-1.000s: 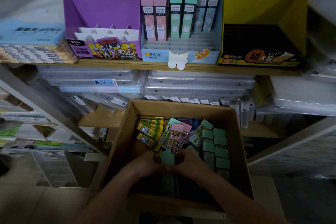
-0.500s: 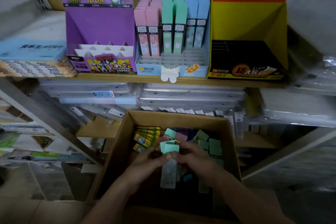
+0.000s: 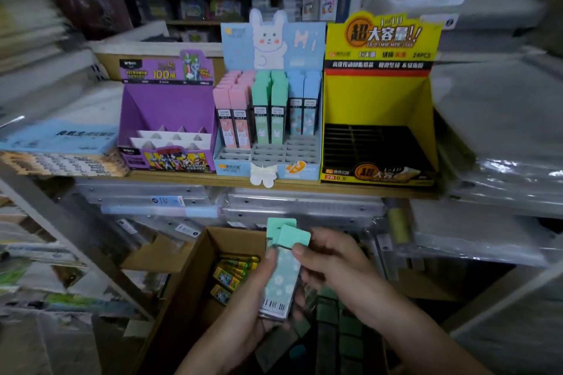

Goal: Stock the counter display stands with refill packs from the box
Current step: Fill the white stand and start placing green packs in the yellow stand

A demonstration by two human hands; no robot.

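A small stack of mint-green refill packs [image 3: 281, 277] is held above the open cardboard box [image 3: 185, 283], below the shelf [image 3: 304, 187] that carries the stands. Both hands are closed on it: the left hand [image 3: 256, 301] is wrapped round the lower part with its thumb laid on the front face, and the right hand [image 3: 335, 262] pinches the capped upper end.

The packs are fanned out of line at the top, so one could probably slide free on the way up and drop back into the box or behind it. The empty slots [image 3: 268, 151] of the blue rabbit display stand [image 3: 231, 166] look narrow. A pack pushed in at an angle may jam, topple the standing green packs [image 3: 269, 113], or shove the light card stand back. A misplacement into the pink or blue column is also possible.

The number of packs in the stack cannot be told, as only two tops are seen. The left fingers are hidden behind it. The right side of the box lies in shadow, and its near wall is cut off. The dark tray of the yellow stand [image 3: 423, 106] is hard to read, and the frame's edges are blurred.
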